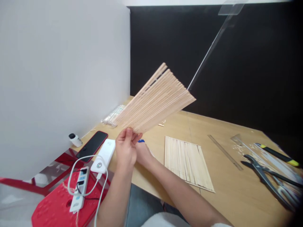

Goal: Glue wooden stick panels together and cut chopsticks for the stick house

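Above the worktop (200,129), a panel of thin wooden sticks (157,101) is pinched at its near end by the left hand (125,148), the hold of the right hand (143,153) being hidden, and is best kept supported where gaps show.

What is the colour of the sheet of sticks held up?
The sheet of sticks is pale beige, best seen in the head view.

Single head-worn view, wide. Looks forward and down over the table (227,192) from its near edge, at close range; person's left hand (126,146) near frame centre, forearms entering from below. Faces dark panel (175,41); pale wall (63,60) fills left side.
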The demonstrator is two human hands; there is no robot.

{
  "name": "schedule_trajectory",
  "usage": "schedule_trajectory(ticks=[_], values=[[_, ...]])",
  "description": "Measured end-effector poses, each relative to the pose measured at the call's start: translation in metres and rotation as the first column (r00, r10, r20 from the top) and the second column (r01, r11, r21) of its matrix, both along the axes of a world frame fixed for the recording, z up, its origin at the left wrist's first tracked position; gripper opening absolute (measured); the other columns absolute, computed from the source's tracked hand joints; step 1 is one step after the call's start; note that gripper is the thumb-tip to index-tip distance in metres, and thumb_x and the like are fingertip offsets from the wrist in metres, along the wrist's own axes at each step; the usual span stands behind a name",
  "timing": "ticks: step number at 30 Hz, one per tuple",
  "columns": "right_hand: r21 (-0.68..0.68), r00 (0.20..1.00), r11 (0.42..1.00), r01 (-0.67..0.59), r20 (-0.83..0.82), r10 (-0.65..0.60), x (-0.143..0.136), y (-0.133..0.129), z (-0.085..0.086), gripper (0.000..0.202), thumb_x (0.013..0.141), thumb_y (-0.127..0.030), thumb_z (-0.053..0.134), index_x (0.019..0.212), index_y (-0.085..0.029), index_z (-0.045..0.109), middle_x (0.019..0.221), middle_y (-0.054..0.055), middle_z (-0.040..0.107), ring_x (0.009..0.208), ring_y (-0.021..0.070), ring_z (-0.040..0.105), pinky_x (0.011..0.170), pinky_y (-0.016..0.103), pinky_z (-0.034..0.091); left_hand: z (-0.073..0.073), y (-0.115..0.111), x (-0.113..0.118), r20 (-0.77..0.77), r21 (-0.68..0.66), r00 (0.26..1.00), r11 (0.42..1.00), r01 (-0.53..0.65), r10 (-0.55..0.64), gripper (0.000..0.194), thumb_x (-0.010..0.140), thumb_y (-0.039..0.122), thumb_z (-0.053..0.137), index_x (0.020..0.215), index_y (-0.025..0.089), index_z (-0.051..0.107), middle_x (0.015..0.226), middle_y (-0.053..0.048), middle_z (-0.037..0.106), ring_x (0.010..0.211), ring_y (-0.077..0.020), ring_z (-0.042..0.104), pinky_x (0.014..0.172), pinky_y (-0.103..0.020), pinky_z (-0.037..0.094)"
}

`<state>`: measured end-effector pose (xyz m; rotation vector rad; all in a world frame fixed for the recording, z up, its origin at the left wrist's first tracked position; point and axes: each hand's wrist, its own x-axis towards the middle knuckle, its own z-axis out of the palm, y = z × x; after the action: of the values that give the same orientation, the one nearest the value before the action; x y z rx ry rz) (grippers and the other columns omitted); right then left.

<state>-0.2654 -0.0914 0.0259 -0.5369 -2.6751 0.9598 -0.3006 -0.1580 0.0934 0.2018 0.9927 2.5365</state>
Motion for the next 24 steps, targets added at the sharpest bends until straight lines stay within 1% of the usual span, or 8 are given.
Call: schedule_trajectory(ticks=[4, 8, 11, 14, 17, 20, 22, 24], values=[[-0.134, 0.986, 0.985, 0.11, -0.11, -0.125, 0.037, -0.004, 0.014, 0.027, 0.097, -0.036, 0.048, 0.091, -0.021, 0.07, 0.081, 0.004, 0.072, 0.073, 0.017, 0.063, 0.068, 0.027, 0.044, 0.01, -0.033, -0.012, -0.052, 0.02, 0.992, 0.993, -0.114, 0.115, 0.034, 0.06, 0.039, 0.089, 0.076, 0.02, 0.065, 0.07, 0.005, 0.07, 0.062, -0.0117, 0.069, 0.066, -0.026, 0.06], [-0.28, 0.973, 0.953, 0.113, -0.165, -0.164, 0.085, -0.01, 0.05, 0.021, 0.093, -0.037, 0.054, 0.09, -0.022, 0.069, 0.067, -0.001, 0.064, 0.057, 0.0135, 0.055, 0.056, 0.025, 0.04, 0.03, -0.049, -0.021, -0.107, 0.036, 0.975, 0.981, -0.19, 0.193, 0.028, 0.064, 0.036, 0.087, 0.075, 0.022, 0.067, 0.068, 0.006, 0.07, 0.062, -0.0115, 0.069, 0.063, -0.024, 0.06], [-0.25, 0.959, 0.96, 0.123, -0.219, -0.18, 0.127, -0.007, 0.08, 0.016, 0.091, -0.033, 0.055, 0.09, -0.023, 0.068, 0.076, 0.001, 0.065, 0.062, 0.0135, 0.057, 0.058, 0.025, 0.043, 0.04, -0.05, -0.023, -0.132, 0.048, 0.971, 0.979, -0.197, 0.201, 0.028, 0.063, 0.036, 0.088, 0.074, 0.022, 0.066, 0.069, 0.006, 0.07, 0.06, -0.0108, 0.067, 0.06, -0.023, 0.06], [-0.148, 0.958, 0.971, 0.188, -0.193, -0.214, 0.17, 0.008, 0.098, 0.015, 0.091, -0.032, 0.055, 0.095, -0.025, 0.068, 0.082, 0.003, 0.065, 0.065, 0.0136, 0.057, 0.059, 0.025, 0.046, 0.04, -0.042, -0.022, -0.133, 0.052, 0.975, 0.984, -0.172, 0.177, 0.03, 0.061, 0.037, 0.089, 0.075, 0.022, 0.067, 0.071, 0.006, 0.071, 0.059, -0.0107, 0.067, 0.058, -0.022, 0.06], [-0.126, 0.958, 0.963, 0.24, -0.131, -0.256, 0.214, 0.033, 0.096, 0.017, 0.092, -0.033, 0.053, 0.096, -0.025, 0.068, 0.09, 0.006, 0.061, 0.075, 0.0161, 0.059, 0.06, 0.026, 0.048, 0.034, -0.026, -0.016, -0.108, 0.042, 0.985, 0.991, -0.128, 0.132, 0.03, 0.061, 0.036, 0.089, 0.076, 0.022, 0.067, 0.069, 0.007, 0.07, 0.059, -0.0105, 0.066, 0.059, -0.023, 0.06], [-0.219, 0.929, 0.92, 0.325, -0.111, -0.354, 0.252, 0.058, 0.077, 0.011, 0.09, -0.034, 0.057, 0.091, -0.024, 0.063, 0.09, 0.005, 0.058, 0.075, 0.0166, 0.058, 0.06, 0.027, 0.046, 0.026, -0.002, -0.01, -0.076, 0.018, 0.995, 0.998, -0.057, 0.058, 0.031, 0.061, 0.035, 0.089, 0.078, 0.022, 0.066, 0.069, 0.006, 0.069, 0.06, -0.0103, 0.067, 0.06, -0.022, 0.06], [-0.392, 0.866, 0.826, 0.405, -0.125, -0.484, 0.27, 0.071, 0.06, 0.017, 0.084, -0.036, 0.066, 0.089, -0.025, 0.054, 0.082, 0.001, 0.056, 0.068, 0.0145, 0.055, 0.058, 0.026, 0.044, 0.02, 0.019, -0.007, -0.059, -0.003, 0.998, 1.0, -0.004, 0.004, 0.03, 0.063, 0.036, 0.088, 0.078, 0.022, 0.065, 0.071, 0.005, 0.07, 0.062, -0.0103, 0.067, 0.061, -0.022, 0.059], [-0.568, 0.769, 0.681, 0.461, -0.128, -0.627, 0.28, 0.081, 0.044, 0.034, 0.072, -0.037, 0.077, 0.089, -0.025, 0.05, 0.079, -0.002, 0.056, 0.067, 0.0143, 0.055, 0.06, 0.026, 0.045, 0.014, 0.046, -0.004, -0.041, -0.025, 0.998, 0.998, 0.055, -0.056, 0.029, 0.066, 0.037, 0.086, 0.077, 0.021, 0.065, 0.073, 0.005, 0.071, 0.064, -0.0102, 0.068, 0.062, -0.021, 0.059]])
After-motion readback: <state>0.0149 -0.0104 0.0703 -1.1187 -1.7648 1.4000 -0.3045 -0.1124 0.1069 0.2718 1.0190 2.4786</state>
